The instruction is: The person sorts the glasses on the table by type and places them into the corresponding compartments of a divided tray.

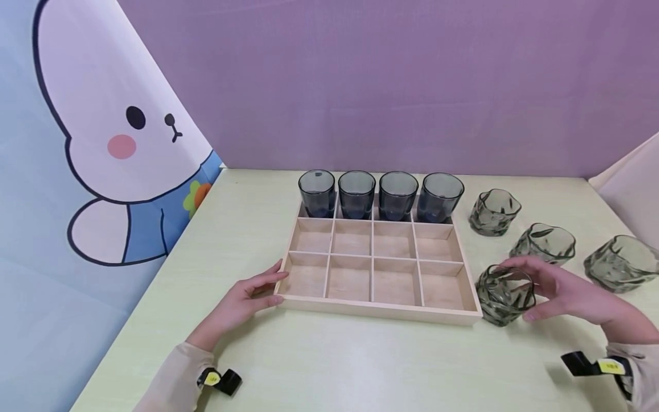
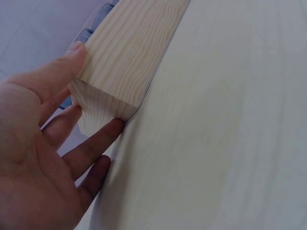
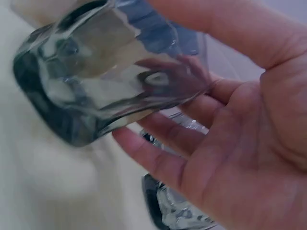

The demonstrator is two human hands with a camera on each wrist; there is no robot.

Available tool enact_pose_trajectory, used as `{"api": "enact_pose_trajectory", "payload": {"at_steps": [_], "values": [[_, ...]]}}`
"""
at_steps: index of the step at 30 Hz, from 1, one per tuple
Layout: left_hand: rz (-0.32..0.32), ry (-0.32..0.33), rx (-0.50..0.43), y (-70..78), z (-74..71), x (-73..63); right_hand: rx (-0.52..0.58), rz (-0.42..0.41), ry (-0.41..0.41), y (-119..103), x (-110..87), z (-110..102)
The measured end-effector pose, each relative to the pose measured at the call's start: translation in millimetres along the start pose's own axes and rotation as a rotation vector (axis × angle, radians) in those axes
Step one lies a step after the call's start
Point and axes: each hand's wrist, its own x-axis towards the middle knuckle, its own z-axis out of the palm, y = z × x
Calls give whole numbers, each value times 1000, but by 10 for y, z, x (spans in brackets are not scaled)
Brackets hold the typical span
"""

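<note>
I see the person's left arm [image 1: 205, 335] stretched forward from a beige fabric sleeve [image 1: 177, 372], with a black wrist strap bearing a yellow label [image 1: 222, 381] at the cuff. The bare left hand [image 1: 247, 294] has its thumb apart from slightly bent, fanned fingers. Opposite, the right arm [image 1: 629, 325] angles inward from a matching beige sleeve [image 1: 643, 375] with a second black, yellow-labelled strap [image 1: 599, 366]. The bare right hand [image 1: 571, 289] grips with its palm turned inward, thumb facing curved fingers.
</note>
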Motion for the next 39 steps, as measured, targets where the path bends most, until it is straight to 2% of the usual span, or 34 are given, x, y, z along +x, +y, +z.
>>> {"api": "enact_pose_trajectory", "payload": {"at_steps": [9,15,21,31,39], "values": [[-22,-2,15,10,-6,17,6,25,57,33,-38,33],[-23,-8,5,11,-4,25,78,-17,60,67,-38,43],[-19,-1,27,16,-11,19,83,-35,115,74,-18,80],[-5,-8,16,9,-17,10,151,-38,206,77,-32,169],[-7,-9,14,10,-10,4,210,-94,265,69,-52,220]]}}
